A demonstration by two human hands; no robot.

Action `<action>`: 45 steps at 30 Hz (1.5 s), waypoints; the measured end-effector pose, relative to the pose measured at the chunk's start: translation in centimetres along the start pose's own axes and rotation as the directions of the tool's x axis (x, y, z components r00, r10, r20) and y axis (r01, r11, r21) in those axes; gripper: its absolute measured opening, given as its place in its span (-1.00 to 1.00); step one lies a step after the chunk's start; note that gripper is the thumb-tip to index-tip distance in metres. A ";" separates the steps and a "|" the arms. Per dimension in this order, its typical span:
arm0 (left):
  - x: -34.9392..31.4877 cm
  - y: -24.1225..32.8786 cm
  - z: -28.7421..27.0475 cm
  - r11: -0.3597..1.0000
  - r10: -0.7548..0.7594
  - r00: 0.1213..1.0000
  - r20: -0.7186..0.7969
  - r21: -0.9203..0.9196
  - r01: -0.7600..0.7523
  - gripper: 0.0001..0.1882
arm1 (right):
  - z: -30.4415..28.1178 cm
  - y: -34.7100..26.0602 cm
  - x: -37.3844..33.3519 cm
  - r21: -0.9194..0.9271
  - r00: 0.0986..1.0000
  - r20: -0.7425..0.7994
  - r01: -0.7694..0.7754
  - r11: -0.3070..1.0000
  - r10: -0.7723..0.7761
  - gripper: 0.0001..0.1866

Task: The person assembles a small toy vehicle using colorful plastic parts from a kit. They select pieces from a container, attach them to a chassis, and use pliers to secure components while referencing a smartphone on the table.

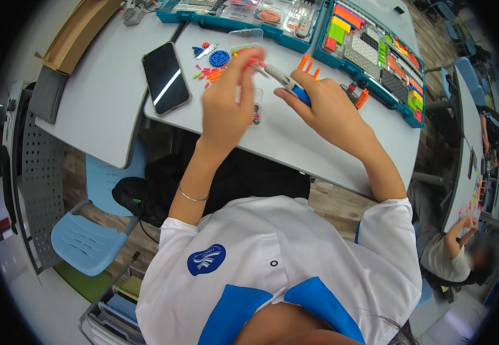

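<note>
My right hand (337,112) is wrapped round a pliers-like hand tool (281,77) with a grey and blue handle. The tool's pale tip points left, toward my left hand (226,100). Between my left fingertips is a small red piece (254,61), right at the tool's tip; motion blur hides its exact shape and whether the tip grips it. Below the hands stands a small clear box (257,114) with tiny pink and dark parts, partly covered by my left hand. A blue gear (219,58) and loose pink and orange pins (209,74) lie just left of that hand.
A black phone (166,79) lies at the left. Two teal-edged kit cases (370,54) with sorted parts line the table's back and right. A clear lidded box (246,38) and orange pieces (363,99) sit nearby. A person (445,253) works at another table, right.
</note>
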State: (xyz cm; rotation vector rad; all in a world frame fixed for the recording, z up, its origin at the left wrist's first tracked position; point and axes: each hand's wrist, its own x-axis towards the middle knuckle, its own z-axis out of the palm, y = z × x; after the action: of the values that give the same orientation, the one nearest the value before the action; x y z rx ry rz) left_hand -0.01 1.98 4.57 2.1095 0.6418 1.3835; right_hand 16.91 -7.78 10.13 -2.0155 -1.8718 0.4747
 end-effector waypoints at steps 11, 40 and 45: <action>1.2 -5.1 -3.9 0.596 -0.529 0.835 0.151 -0.635 0.492 -0.72 | 3.6 1.4 6.0 -0.424 0.986 -0.140 0.021 0.906 -0.088 -0.59; 4.2 -7.9 -1.2 0.804 -0.544 0.800 0.253 -0.115 0.583 -0.71 | -0.6 0.5 4.3 -0.451 0.969 -0.245 -0.079 0.889 -0.038 -0.57; 4.0 -7.6 -3.4 0.718 -0.552 0.781 0.292 -0.309 0.624 -0.63 | -0.9 0.2 4.0 -0.429 0.946 -0.268 0.054 0.902 -0.184 -0.63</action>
State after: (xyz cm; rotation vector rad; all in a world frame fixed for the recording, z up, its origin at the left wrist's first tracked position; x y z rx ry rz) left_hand -2.43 10.85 3.38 1.4885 0.7993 0.8512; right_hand 17.83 -3.81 10.83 -2.0561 -2.0037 -0.2866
